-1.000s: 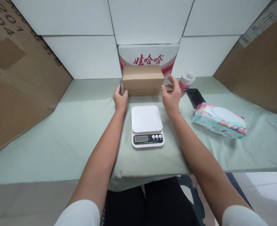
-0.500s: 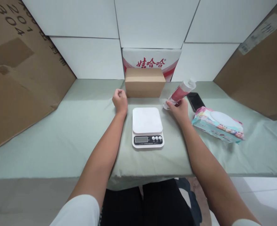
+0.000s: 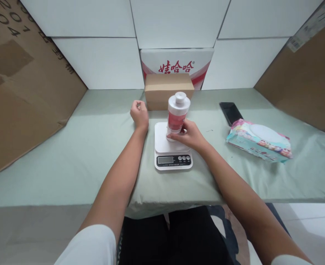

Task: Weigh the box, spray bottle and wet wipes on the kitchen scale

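A white bottle with a red label (image 3: 176, 120) stands upright at the white kitchen scale (image 3: 162, 145), over its platform. My right hand (image 3: 189, 135) grips the bottle low down, thumb in front and fingers on its right side. Whether the bottle's base rests on the platform I cannot tell for certain. The scale's display looks blank. My left hand (image 3: 140, 115) lies on the cloth left of the scale, fingers curled into a fist with nothing visible in it. Just right of that fist and behind the scale sits a plain brown box (image 3: 158, 97).
Right of the scale are a black phone (image 3: 230, 112) and a pack of wipes (image 3: 258, 141). A white carton with red lettering (image 3: 151, 60) stands at the back. Large cardboard panels flank the green cloth (image 3: 68, 165) on the left (image 3: 27, 110) and right (image 3: 303, 81).
My right hand has brought the bottle leftward from beside the phone to over the scale, turning it from tilted to upright. My left hand stays closed in about the same place.
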The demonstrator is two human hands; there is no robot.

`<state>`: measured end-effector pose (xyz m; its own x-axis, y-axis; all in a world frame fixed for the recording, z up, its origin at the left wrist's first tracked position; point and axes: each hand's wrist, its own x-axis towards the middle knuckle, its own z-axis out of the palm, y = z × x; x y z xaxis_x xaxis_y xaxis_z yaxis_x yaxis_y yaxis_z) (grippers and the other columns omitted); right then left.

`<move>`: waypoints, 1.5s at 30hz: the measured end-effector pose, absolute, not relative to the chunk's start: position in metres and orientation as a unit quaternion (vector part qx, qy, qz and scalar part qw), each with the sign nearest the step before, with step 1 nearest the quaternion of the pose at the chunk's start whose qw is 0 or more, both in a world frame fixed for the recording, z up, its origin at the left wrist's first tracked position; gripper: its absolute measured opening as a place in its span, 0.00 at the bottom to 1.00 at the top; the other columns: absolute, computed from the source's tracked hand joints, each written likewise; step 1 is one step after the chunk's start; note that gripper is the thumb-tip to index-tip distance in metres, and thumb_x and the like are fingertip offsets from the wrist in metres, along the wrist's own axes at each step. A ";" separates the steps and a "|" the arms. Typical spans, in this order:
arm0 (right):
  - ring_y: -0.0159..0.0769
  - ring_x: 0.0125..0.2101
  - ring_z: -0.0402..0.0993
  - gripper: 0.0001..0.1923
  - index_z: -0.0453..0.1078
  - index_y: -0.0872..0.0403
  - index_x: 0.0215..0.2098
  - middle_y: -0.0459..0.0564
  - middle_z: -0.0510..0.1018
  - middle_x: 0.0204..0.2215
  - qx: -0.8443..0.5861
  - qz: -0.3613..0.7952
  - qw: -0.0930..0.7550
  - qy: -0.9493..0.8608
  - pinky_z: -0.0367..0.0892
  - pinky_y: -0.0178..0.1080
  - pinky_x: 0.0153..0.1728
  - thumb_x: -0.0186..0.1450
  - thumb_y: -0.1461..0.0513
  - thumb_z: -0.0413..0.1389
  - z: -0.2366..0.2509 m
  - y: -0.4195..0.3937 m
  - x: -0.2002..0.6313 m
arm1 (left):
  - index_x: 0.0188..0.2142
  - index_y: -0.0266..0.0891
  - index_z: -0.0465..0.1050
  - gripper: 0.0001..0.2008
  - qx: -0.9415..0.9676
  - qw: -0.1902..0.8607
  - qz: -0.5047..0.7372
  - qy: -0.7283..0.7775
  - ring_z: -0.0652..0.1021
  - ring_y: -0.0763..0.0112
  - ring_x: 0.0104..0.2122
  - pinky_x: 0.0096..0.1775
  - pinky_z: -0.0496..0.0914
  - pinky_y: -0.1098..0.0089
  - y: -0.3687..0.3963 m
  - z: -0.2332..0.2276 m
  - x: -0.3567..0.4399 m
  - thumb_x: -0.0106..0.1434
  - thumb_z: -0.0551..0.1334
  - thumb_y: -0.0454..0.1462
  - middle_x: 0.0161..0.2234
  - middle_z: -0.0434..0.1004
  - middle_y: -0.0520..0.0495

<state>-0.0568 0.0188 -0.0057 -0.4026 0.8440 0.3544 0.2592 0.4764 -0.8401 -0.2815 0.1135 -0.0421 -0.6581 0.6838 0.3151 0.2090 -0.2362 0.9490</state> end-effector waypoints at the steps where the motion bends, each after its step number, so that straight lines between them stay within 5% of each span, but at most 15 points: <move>1: 0.34 0.28 0.67 0.32 0.75 0.52 0.42 0.47 0.79 0.32 -0.359 0.360 0.412 -0.756 0.64 0.38 0.29 0.51 0.41 0.74 -0.006 0.021 -0.055 | 0.26 0.42 0.65 0.12 0.374 0.174 0.691 0.593 0.56 0.75 0.21 0.30 0.54 0.70 0.113 -0.042 -0.282 0.67 0.59 0.32 0.19 0.50 0.59; 6: 0.32 0.25 0.69 0.36 0.72 0.48 0.52 0.50 0.83 0.40 -0.367 0.349 0.565 -0.651 0.65 0.37 0.26 0.62 0.31 0.57 -0.010 0.050 -0.028 | 0.26 0.42 0.65 0.11 0.357 0.167 0.699 0.596 0.60 0.74 0.24 0.32 0.56 0.70 0.110 -0.038 -0.282 0.67 0.59 0.32 0.22 0.56 0.57; 8: 0.30 0.21 0.66 0.33 0.72 0.48 0.49 0.50 0.83 0.37 -0.395 0.317 0.634 -0.585 0.62 0.36 0.23 0.67 0.32 0.50 -0.013 0.060 -0.016 | 0.26 0.42 0.65 0.12 0.349 0.164 0.702 0.599 0.61 0.74 0.24 0.31 0.57 0.70 0.110 -0.036 -0.282 0.66 0.59 0.31 0.23 0.59 0.56; 11: 0.30 0.21 0.66 0.28 0.72 0.50 0.41 0.49 0.82 0.31 -0.404 0.268 0.680 -0.550 0.61 0.36 0.23 0.69 0.35 0.54 -0.017 0.062 -0.007 | 0.25 0.41 0.65 0.12 0.340 0.165 0.706 0.599 0.61 0.75 0.24 0.31 0.58 0.70 0.110 -0.034 -0.282 0.65 0.58 0.29 0.23 0.59 0.56; 14: 0.33 0.25 0.70 0.26 0.74 0.50 0.40 0.49 0.82 0.31 -0.371 0.259 0.652 -0.608 0.65 0.39 0.28 0.67 0.37 0.59 -0.016 0.051 -0.013 | 0.25 0.41 0.64 0.12 0.340 0.161 0.709 0.596 0.62 0.75 0.25 0.32 0.59 0.71 0.110 -0.034 -0.282 0.65 0.58 0.29 0.23 0.59 0.55; 19: 0.36 0.31 0.71 0.23 0.78 0.50 0.41 0.50 0.82 0.35 -0.302 0.291 0.458 -0.784 0.67 0.41 0.33 0.60 0.42 0.68 -0.007 0.030 -0.034 | 0.25 0.42 0.65 0.12 0.347 0.162 0.707 0.595 0.62 0.74 0.24 0.32 0.59 0.70 0.111 -0.036 -0.282 0.66 0.58 0.31 0.23 0.58 0.56; 23: 0.39 0.35 0.73 0.23 0.79 0.52 0.44 0.50 0.83 0.38 -0.303 0.322 0.392 -0.807 0.67 0.39 0.35 0.60 0.46 0.69 -0.003 0.025 -0.043 | 0.25 0.42 0.65 0.12 0.350 0.166 0.706 0.592 0.63 0.74 0.24 0.32 0.59 0.70 0.113 -0.039 -0.284 0.67 0.59 0.33 0.23 0.57 0.56; 28: 0.37 0.34 0.75 0.23 0.79 0.52 0.46 0.48 0.83 0.37 -0.378 0.324 0.468 -0.730 0.68 0.38 0.31 0.58 0.48 0.70 -0.012 0.050 -0.023 | 0.25 0.42 0.66 0.12 0.357 0.160 0.710 0.585 0.62 0.75 0.23 0.30 0.59 0.71 0.114 -0.040 -0.285 0.67 0.59 0.35 0.23 0.59 0.55; 33: 0.39 0.32 0.73 0.22 0.76 0.54 0.46 0.51 0.82 0.36 -0.509 0.191 0.564 -0.621 0.73 0.44 0.37 0.58 0.51 0.67 -0.036 0.089 0.025 | 0.25 0.42 0.66 0.13 0.351 0.170 0.713 0.583 0.60 0.75 0.22 0.30 0.57 0.70 0.113 -0.038 -0.283 0.67 0.59 0.33 0.22 0.57 0.56; 38: 0.40 0.30 0.72 0.23 0.76 0.55 0.44 0.53 0.82 0.34 -0.592 0.097 0.569 -0.563 0.74 0.51 0.44 0.55 0.53 0.67 -0.056 0.105 0.048 | 0.25 0.41 0.67 0.13 0.349 0.164 0.712 0.587 0.63 0.75 0.24 0.32 0.60 0.71 0.113 -0.037 -0.283 0.67 0.59 0.32 0.22 0.61 0.55; 45: 0.44 0.37 0.78 0.26 0.74 0.55 0.47 0.56 0.83 0.39 -0.584 0.122 0.581 -0.554 0.76 0.51 0.46 0.58 0.46 0.64 -0.067 0.115 0.045 | 0.25 0.41 0.66 0.13 0.337 0.174 0.718 0.583 0.64 0.74 0.24 0.32 0.59 0.70 0.109 -0.033 -0.282 0.67 0.58 0.30 0.23 0.60 0.55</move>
